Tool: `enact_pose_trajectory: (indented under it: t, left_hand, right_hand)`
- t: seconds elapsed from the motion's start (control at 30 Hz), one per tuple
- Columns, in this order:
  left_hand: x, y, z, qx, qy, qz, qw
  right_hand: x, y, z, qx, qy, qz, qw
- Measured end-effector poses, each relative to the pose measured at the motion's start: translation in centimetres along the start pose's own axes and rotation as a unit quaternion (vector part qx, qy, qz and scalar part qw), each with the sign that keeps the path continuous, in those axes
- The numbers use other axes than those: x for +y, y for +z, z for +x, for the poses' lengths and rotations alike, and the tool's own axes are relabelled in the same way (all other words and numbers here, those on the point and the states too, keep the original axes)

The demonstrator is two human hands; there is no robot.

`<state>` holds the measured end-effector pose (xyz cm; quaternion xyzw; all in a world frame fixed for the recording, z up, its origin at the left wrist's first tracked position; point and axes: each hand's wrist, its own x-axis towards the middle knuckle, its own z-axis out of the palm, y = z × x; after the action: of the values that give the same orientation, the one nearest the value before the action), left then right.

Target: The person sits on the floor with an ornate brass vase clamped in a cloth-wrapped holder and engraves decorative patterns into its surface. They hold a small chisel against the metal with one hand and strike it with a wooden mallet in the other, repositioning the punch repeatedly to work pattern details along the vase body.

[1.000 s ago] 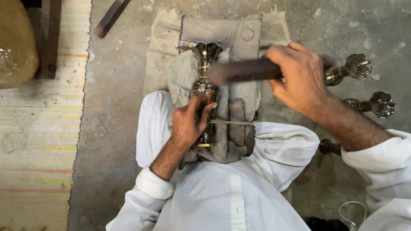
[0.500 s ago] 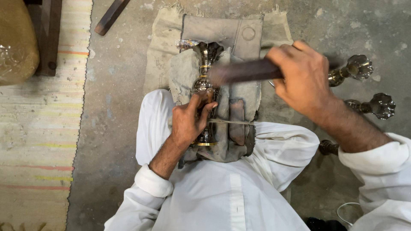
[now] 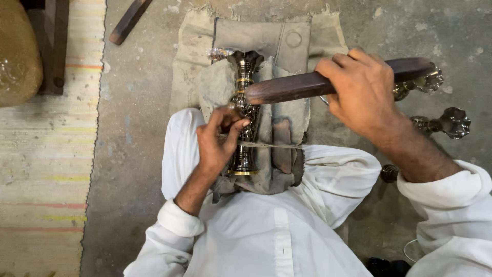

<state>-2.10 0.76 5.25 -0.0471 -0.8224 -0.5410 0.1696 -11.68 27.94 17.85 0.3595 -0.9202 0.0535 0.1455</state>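
Note:
An ornate dark metal vase [image 3: 244, 92] with brass rings lies lengthwise on a grey cloth pad [image 3: 279, 41] between my knees. My left hand [image 3: 218, 141] pinches a thin pointed tool against the vase's middle, fingers closed around it. My right hand [image 3: 364, 90] grips a long dark wooden stick [image 3: 287, 87] held level over the vase, its left end just above the tool. My white sleeves and trousers frame the pad.
Two more ornate metal vases [image 3: 443, 123] lie on the concrete floor at the right, one partly behind the stick. A striped woven mat [image 3: 46, 169] covers the left side. A dark wooden bar [image 3: 128, 23] lies at the top, and a brown rounded object [image 3: 18, 56] sits at the top left.
My right hand has lifted the wooden stick slightly and shifted it right. My left hand stays on the tool against the vase.

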Motion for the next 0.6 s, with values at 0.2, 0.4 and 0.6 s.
enact_pose_trajectory:
  t: [0.2, 0.4, 0.6]
  left_hand:
    - [-0.1, -1.4, 1.8, -0.146, 0.058, 0.046, 0.987]
    - [0.5, -1.4, 2.2, -0.164, 0.07, 0.085, 0.98]
    - [0.5, -1.2, 2.2, -0.157, 0.078, 0.1, 0.979]
  right_hand:
    - [0.5, 1.5, -1.2, -0.057, 0.044, 0.081, 0.994]
    - [0.8, 2.7, -2.5, 0.01, 0.107, 0.161, 0.981]
    - [0.2, 2.5, -3.1, 0.013, 0.076, 0.044, 0.996]
